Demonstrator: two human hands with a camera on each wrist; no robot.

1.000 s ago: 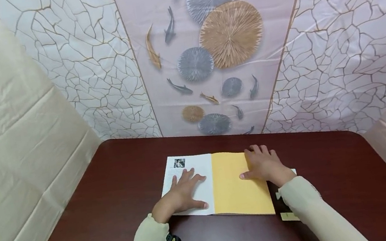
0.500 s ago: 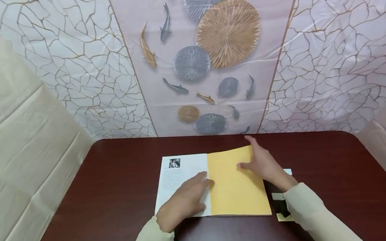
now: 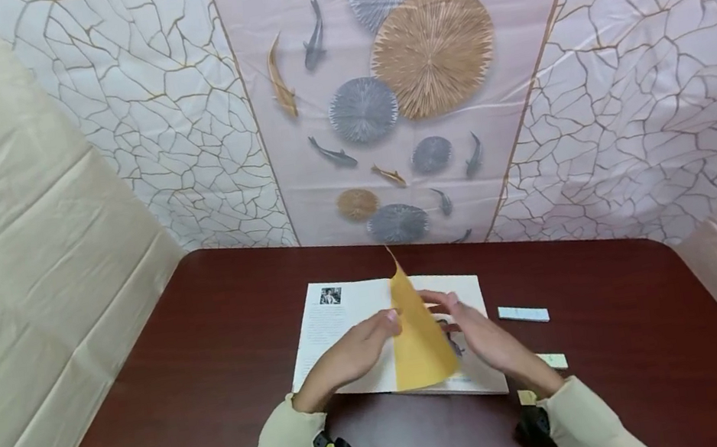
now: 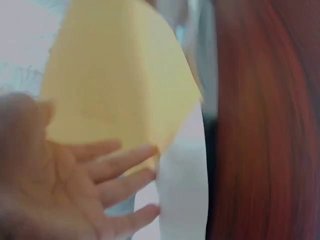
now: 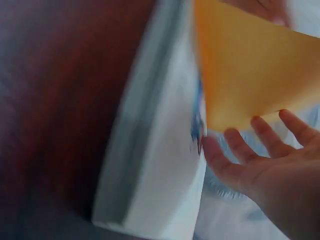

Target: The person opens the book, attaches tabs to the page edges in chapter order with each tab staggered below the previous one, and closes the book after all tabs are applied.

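Observation:
An open book (image 3: 330, 336) lies on the dark red table, a small photo printed high on its left page. Its yellow leaf (image 3: 418, 346) stands up from the middle, bent and turned partway to the left. On the right of that leaf is my right hand (image 3: 487, 336), fingers spread loosely along its back; in the right wrist view the fingertips (image 5: 257, 122) are at its edge. My left hand (image 3: 357, 351) is over the left page, its fingers extended against the leaf's front in the left wrist view (image 4: 120, 175). Under the leaf shows a white page with print (image 3: 481, 371).
Right of the book lie a pale blue strip (image 3: 523, 314), a pale green strip (image 3: 552, 361) and a yellow strip (image 3: 527, 397), the last partly hidden by the right wrist. Patterned cloth (image 3: 379, 174) hangs behind the table (image 3: 209, 338).
The yellow leaf, flat on the right side before, has lifted and swung left. My right hand moved left and toward me with it; my left hand moved right from the left page to the leaf.

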